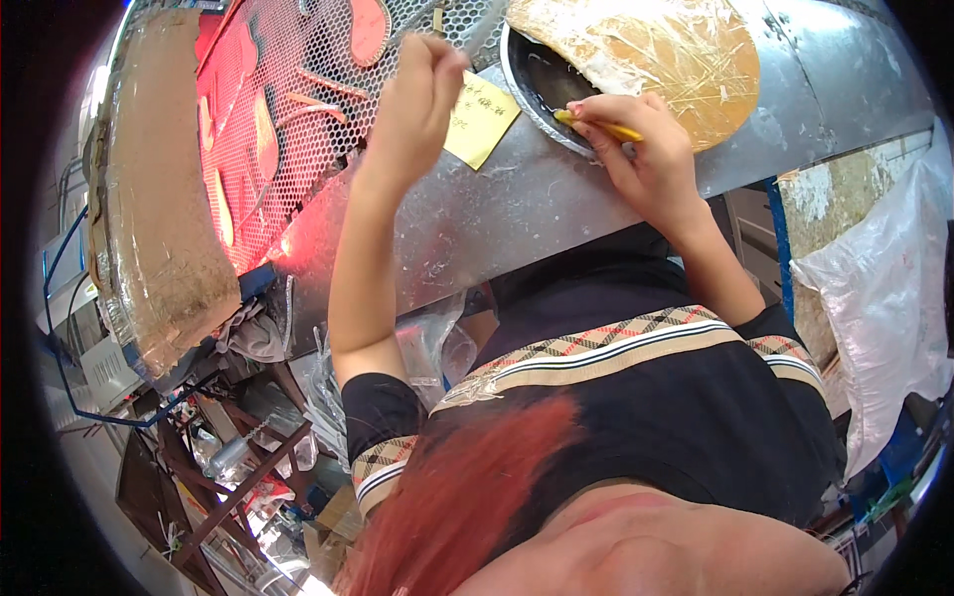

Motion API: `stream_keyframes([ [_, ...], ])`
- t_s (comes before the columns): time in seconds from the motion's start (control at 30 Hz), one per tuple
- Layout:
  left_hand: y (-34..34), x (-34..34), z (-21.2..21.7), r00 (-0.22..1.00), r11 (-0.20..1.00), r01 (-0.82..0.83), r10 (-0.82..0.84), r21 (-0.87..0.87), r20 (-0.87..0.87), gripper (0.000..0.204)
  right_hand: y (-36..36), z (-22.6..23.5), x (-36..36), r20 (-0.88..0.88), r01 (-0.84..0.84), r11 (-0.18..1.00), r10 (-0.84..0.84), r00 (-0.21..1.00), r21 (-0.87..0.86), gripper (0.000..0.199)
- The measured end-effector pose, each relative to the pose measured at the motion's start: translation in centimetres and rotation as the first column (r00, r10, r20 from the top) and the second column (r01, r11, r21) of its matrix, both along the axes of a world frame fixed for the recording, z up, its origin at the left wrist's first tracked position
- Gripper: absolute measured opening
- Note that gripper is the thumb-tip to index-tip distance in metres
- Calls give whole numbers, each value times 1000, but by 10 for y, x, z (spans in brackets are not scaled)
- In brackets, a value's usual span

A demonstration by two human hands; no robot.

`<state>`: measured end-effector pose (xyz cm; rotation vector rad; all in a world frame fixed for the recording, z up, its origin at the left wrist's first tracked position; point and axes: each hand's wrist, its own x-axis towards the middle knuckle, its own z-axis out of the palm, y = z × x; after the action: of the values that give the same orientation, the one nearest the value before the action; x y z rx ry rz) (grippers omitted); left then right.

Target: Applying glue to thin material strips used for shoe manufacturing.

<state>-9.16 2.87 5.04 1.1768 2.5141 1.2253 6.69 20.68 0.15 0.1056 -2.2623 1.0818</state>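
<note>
My right hand [644,149] pinches a slim yellow stick-like tool [624,131] at the near rim of a round metal pan [510,74]. The tool's lower tip points into the pan's dark inside, and I cannot tell what kind of end it has. A tan round board [730,74], crusted with whitish dried strands, covers much of the pan. My left hand [422,104] is raised at the edge of a metal mesh, its fingers curled and the thumb pressed in. Whatever it may hold is hidden. Beneath it to the right lies a yellow note [483,124] with handwriting.
Several sole-shaped pieces, one of them an orange insole [369,30], lie on the mesh [298,109] under red light at the left. A cardboard sheet [164,189] borders it. The metal table [477,219] runs across in front of me. A white plastic sack [879,288] hangs at the right.
</note>
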Motion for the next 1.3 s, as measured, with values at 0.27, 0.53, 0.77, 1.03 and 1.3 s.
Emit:
stream_keyframes([
  [0.27,-35,44,-22,922,981,126,-61,-146,383,15,-9,-7,3,-202,-10,764,-158,967,-645,16],
  [0.53,-37,32,-19,894,923,234,-81,-306,440,25,-7,-15,-14,-102,89,942,-128,986,-324,15],
  [0.77,-36,32,-21,721,841,-108,-301,530,625,19,4,-6,-2,-8,-13,997,13,1000,-81,14],
  [1.03,-33,23,-37,592,672,-587,-25,452,806,14,-5,-10,-6,-327,43,913,-189,926,-405,17],
  [1.3,-33,25,-43,646,671,-586,47,455,762,14,-18,-11,-14,-141,60,963,-99,985,-263,18],
])
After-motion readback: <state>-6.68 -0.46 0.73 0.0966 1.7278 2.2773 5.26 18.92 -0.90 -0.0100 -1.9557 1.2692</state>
